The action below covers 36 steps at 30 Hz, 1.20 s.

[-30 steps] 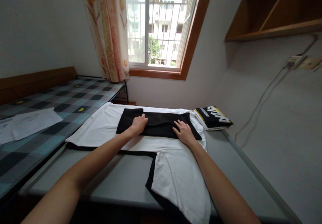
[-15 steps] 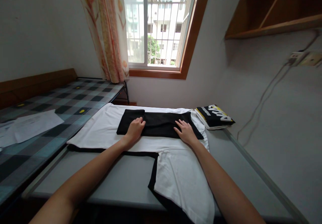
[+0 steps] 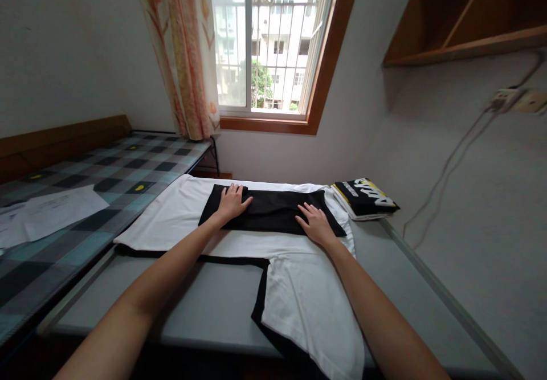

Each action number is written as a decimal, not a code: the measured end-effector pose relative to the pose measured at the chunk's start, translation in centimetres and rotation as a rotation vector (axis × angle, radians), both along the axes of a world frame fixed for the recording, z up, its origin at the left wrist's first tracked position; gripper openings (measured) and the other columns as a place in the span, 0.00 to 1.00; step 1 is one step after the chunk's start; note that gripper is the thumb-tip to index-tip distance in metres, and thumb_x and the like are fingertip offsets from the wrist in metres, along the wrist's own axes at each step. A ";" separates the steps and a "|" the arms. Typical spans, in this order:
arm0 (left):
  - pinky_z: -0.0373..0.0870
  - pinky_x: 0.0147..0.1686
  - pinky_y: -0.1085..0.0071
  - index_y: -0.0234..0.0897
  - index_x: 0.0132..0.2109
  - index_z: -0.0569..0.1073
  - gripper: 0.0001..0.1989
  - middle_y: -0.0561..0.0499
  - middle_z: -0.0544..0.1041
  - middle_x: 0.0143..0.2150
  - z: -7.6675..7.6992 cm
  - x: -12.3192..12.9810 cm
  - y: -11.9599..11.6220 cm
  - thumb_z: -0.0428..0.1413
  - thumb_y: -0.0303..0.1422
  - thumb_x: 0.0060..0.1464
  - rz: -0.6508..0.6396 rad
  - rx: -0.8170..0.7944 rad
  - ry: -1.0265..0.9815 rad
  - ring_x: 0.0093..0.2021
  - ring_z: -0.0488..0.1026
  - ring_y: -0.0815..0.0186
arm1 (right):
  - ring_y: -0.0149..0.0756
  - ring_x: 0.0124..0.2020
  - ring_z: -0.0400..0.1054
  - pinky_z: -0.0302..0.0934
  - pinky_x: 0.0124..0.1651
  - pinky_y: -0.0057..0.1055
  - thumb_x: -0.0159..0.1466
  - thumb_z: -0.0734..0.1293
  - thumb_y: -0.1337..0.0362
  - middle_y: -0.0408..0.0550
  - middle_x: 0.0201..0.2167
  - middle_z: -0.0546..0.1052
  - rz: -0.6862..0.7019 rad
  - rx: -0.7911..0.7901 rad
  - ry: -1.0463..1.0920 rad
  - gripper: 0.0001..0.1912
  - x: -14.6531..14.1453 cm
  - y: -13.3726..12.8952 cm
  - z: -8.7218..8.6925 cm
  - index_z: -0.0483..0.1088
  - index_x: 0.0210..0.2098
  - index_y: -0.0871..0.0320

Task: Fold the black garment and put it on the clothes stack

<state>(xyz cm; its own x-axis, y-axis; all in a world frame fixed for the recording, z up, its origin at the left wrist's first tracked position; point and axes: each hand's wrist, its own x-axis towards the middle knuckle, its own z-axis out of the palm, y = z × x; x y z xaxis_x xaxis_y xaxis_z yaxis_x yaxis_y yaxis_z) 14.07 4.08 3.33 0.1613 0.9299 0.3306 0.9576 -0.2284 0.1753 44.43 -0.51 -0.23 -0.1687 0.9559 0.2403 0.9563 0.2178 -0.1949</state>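
Note:
A white T-shirt with a black underside (image 3: 162, 212) lies spread on a grey table (image 3: 205, 300), one sleeve (image 3: 311, 306) reaching towards me over the near edge. Across its body rests a folded black panel of cloth (image 3: 273, 212); I cannot tell whether it belongs to the shirt. My left hand (image 3: 233, 202) lies on the left part of the black cloth with its fingers spread. On the right part, my right hand (image 3: 315, 221) rests flat, fingers apart. Neither hand grips anything.
A folded black-and-white garment with yellow trim (image 3: 365, 197) sits at the table's far right. Left of the table stands a bed with a checked cover (image 3: 158, 166), papers (image 3: 60, 212) lying on it. A wooden shelf (image 3: 465, 44) and cable (image 3: 448, 163) are on the right wall.
My left hand has opened from curled fingers to spread ones and moved slightly farther away over the black cloth. My right hand stays in place.

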 end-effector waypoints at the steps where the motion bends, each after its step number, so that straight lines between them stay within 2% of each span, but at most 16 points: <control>1: 0.48 0.64 0.51 0.27 0.63 0.62 0.31 0.32 0.61 0.66 -0.7 0.3 0.4 0.45 0.46 0.62 0.002 -0.069 0.027 0.68 0.53 0.49 | 0.46 0.67 0.50 0.43 0.67 0.47 0.69 0.56 0.52 0.53 0.66 0.59 0.001 -0.003 0.000 0.28 0.0 0.0 0.0 0.61 0.64 0.57; 4: 0.45 0.66 0.52 0.26 0.66 0.57 0.30 0.33 0.55 0.69 -2.3 0.7 0.7 0.42 0.40 0.64 -0.035 -0.177 0.097 0.70 0.49 0.52 | 0.47 0.67 0.50 0.42 0.67 0.46 0.69 0.56 0.52 0.54 0.66 0.59 0.001 -0.011 -0.002 0.28 -0.1 0.0 0.1 0.61 0.64 0.57; 7: 0.44 0.66 0.53 0.26 0.67 0.56 0.28 0.35 0.53 0.70 -2.8 0.8 0.6 0.40 0.34 0.63 -0.081 -0.169 0.147 0.70 0.47 0.55 | 0.47 0.67 0.50 0.42 0.67 0.46 0.69 0.56 0.52 0.53 0.66 0.59 -0.002 -0.009 0.002 0.28 -0.1 0.0 0.1 0.61 0.64 0.57; 12: 0.42 0.66 0.50 0.29 0.68 0.54 0.30 0.36 0.51 0.70 -2.1 0.8 0.2 0.42 0.36 0.63 -0.093 -0.215 0.175 0.71 0.44 0.52 | 0.46 0.67 0.50 0.43 0.67 0.47 0.69 0.56 0.52 0.54 0.66 0.60 0.004 -0.002 0.005 0.27 -0.1 -0.1 0.1 0.62 0.63 0.56; 16: 0.41 0.66 0.47 0.37 0.68 0.56 0.28 0.39 0.49 0.71 -1.8 0.8 0.2 0.42 0.36 0.62 -0.130 -0.248 0.178 0.71 0.43 0.51 | 0.47 0.67 0.50 0.43 0.67 0.47 0.69 0.57 0.53 0.55 0.66 0.60 0.004 -0.004 0.009 0.28 -0.1 -0.2 0.2 0.62 0.64 0.58; 22: 0.46 0.66 0.55 0.41 0.68 0.56 0.26 0.44 0.54 0.70 -1.1 0.2 0.8 0.37 0.33 0.64 -0.207 -0.297 0.066 0.70 0.48 0.58 | 0.49 0.67 0.51 0.44 0.67 0.47 0.69 0.57 0.53 0.56 0.66 0.60 0.012 0.005 0.001 0.27 -0.1 -0.3 0.3 0.62 0.63 0.58; 25: 0.51 0.65 0.60 0.41 0.68 0.57 0.26 0.46 0.58 0.69 -0.2 -0.4 1.2 0.35 0.37 0.66 -0.259 -0.256 -0.007 0.69 0.52 0.61 | 0.49 0.67 0.51 0.45 0.66 0.48 0.69 0.57 0.53 0.56 0.66 0.60 0.013 0.013 -0.004 0.27 -0.1 -0.2 0.3 0.62 0.63 0.58; 27: 0.51 0.65 0.59 0.39 0.67 0.59 0.26 0.45 0.59 0.68 0.1 -1.1 1.3 0.38 0.40 0.66 -0.209 -0.136 -0.002 0.69 0.52 0.59 | 0.48 0.67 0.52 0.45 0.66 0.48 0.69 0.56 0.53 0.56 0.66 0.60 0.015 0.017 -0.006 0.27 -0.1 -0.2 0.2 0.62 0.63 0.58; 30: 0.43 0.66 0.48 0.38 0.64 0.64 0.26 0.44 0.60 0.68 -0.4 -2.1 1.2 0.44 0.42 0.63 -0.054 0.020 0.091 0.70 0.47 0.51 | 0.48 0.67 0.52 0.45 0.66 0.48 0.69 0.56 0.52 0.56 0.66 0.60 0.022 0.021 -0.008 0.28 -0.1 -0.2 0.2 0.62 0.63 0.58; 34: 0.39 0.64 0.40 0.44 0.64 0.65 0.27 0.46 0.59 0.68 -2.0 -2.6 1.4 0.43 0.48 0.62 0.002 -0.100 0.147 0.69 0.47 0.45 | 0.48 0.66 0.53 0.46 0.66 0.48 0.69 0.56 0.53 0.56 0.65 0.61 0.019 0.021 -0.012 0.28 -0.1 -0.3 0.3 0.62 0.63 0.59; 36: 0.40 0.63 0.38 0.45 0.65 0.62 0.30 0.46 0.57 0.69 -2.0 -2.8 1.7 0.41 0.52 0.62 0.003 -0.183 0.132 0.70 0.46 0.43 | 0.48 0.66 0.53 0.46 0.66 0.48 0.69 0.56 0.53 0.57 0.65 0.61 0.017 0.019 -0.013 0.28 -0.1 -0.2 0.3 0.62 0.63 0.59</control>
<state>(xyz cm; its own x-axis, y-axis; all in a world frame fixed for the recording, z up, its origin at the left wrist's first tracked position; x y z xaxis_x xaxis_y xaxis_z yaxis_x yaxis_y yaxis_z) 11.31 5.73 1.32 0.1897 0.9728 0.1327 0.9756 -0.2020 0.0862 44.35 -0.76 0.06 -0.1879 0.9482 0.2561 0.9549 0.2374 -0.1785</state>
